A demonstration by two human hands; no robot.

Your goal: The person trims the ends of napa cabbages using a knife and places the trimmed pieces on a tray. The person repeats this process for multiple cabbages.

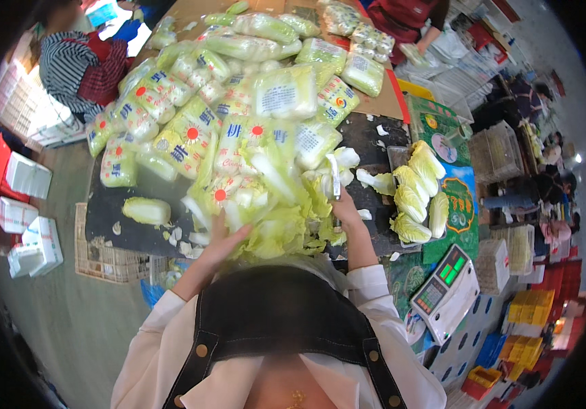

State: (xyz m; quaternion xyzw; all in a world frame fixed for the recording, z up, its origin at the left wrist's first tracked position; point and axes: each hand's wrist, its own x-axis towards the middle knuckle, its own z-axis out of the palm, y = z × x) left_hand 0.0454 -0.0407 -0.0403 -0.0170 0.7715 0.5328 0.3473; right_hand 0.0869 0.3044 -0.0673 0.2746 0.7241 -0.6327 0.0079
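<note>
My left hand (pixel 227 239) is spread at the left side of a heap of loose napa cabbage leaves (pixel 277 232), fingers apart and touching the leaves. A knife (pixel 335 180) is gripped in my right hand (pixel 348 213), its pale blade pointing away from me. Beyond the blade lies a cut piece of white cabbage (pixel 347 158). The leaf heap rests against my black apron (pixel 283 312) and partly covers printed plastic packs. A trimmed cabbage head (pixel 146 210) lies on the dark tabletop (pixel 129 232) to the left.
Bagged vegetables (pixel 191 133) pile up ahead. On the right, a tray (pixel 394 158) holds several napa cabbages (pixel 418 189), with a lit digital scale (pixel 446 294) nearer me. Two people (pixel 81 71) (pixel 408 23) stand across the table. White foam boxes (pixel 37 248) sit on the left.
</note>
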